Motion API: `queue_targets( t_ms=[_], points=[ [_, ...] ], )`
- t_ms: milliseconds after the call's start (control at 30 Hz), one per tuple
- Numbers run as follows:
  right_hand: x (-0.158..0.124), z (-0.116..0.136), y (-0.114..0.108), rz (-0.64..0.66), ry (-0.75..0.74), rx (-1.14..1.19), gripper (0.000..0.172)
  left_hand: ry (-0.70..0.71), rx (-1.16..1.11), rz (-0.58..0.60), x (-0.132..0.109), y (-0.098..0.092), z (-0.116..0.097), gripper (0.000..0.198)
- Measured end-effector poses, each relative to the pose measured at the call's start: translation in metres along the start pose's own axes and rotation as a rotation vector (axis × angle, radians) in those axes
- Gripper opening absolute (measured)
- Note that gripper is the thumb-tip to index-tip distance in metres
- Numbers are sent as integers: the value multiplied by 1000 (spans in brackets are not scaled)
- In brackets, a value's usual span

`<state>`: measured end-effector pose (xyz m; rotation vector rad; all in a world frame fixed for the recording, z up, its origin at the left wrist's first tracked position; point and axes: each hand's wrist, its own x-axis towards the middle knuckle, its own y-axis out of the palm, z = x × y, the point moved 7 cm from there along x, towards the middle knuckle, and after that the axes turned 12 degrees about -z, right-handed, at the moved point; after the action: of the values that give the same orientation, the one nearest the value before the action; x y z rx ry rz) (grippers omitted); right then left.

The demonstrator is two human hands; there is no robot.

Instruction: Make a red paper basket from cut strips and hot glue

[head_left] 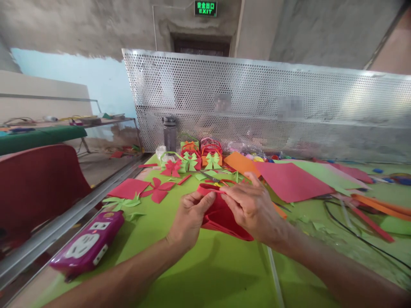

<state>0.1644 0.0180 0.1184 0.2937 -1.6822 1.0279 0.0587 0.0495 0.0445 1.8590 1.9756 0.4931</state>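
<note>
Unpainted concrete wall [138, 25] stood at the back, w/ a green-lit exit sign [205, 8] up high & a perforated metal screen [257, 81] along the far edge of the lime-green desk [180, 273]. Red chair [41, 188] was off to the L.

L hand [189, 216] & R hand [255, 205] were close together over mid-desk, forearms angling in from the bottom corners. Both were pinched on the upper edge of the red piece [221, 214], thumbs near each other; one R finger stuck up. Red piece hung b/w the hands, folded into a pouch-like shape, matte & felt-like.

Scissors [208, 176] w/ orange handles lay just past it. Beyond: small bags [212, 160] w/ green bow-shaped cutouts, plus a dark bottle [169, 134]. To the L: red petal cutout [157, 190], glossy purple socket box [91, 241]. To the R: flat red sheet [292, 182], orange sheet [242, 163], black cord [348, 231].
</note>
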Motion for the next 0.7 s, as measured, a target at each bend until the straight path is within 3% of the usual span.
queue_targets(
  t_ms=[167, 367, 700],
  points=[
    [2, -8, 3, 65, 132, 90, 17, 51, -7, 13, 0, -1, -2, 17],
    [5, -24, 10, 213, 371, 99, 32, 33, 7, 24, -2, 1, -2, 19],
    [5, -18, 6, 152, 289, 90, 34, 18, 56, 12, -5, 0, 1, 24]
  ],
)
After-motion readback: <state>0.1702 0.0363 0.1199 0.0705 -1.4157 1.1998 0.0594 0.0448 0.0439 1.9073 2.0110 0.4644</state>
